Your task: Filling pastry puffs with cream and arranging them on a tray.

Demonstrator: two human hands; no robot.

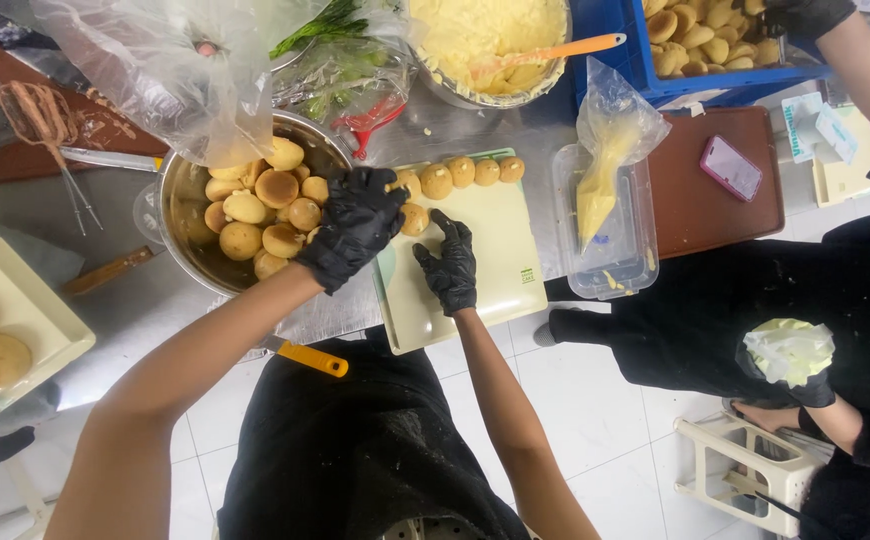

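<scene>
Worktop: steel counter [475, 125] over a white tiled floor, crowded with bowls and trays so everything sits within arm's reach.
Pot: big metal pot [187, 235] at the person's left, full of small round golden buns [255, 225], close enough to draw from without stretching.
Board: pale green cutting board [485, 255] straight ahead, with a row of buns [460, 172] lined along its far edge, leaving the near part bare as working room.
Left hand: black-gloved left hand [353, 228] spans the pot's rim and the board's corner, fingers curled down over a bun; whether it actually clamps 1 I cannot tell, since the glove hides the underside.
Right hand: black-gloved right hand [450, 265] lies on the board, fingers apart and holding nothing, fingertips just beside 1 bun [415, 218].
Filling: plastic piping bag [600, 170] of yellow cream stands in a clear tub [635, 255] right of the board, propped so it doesn't spill.
Beyond: bowl of yellow cream [485, 40] with an orange spatula [555, 50]; blue crate [645, 70] of more buns, where another person's gloved hand [800, 15] reaches.
</scene>
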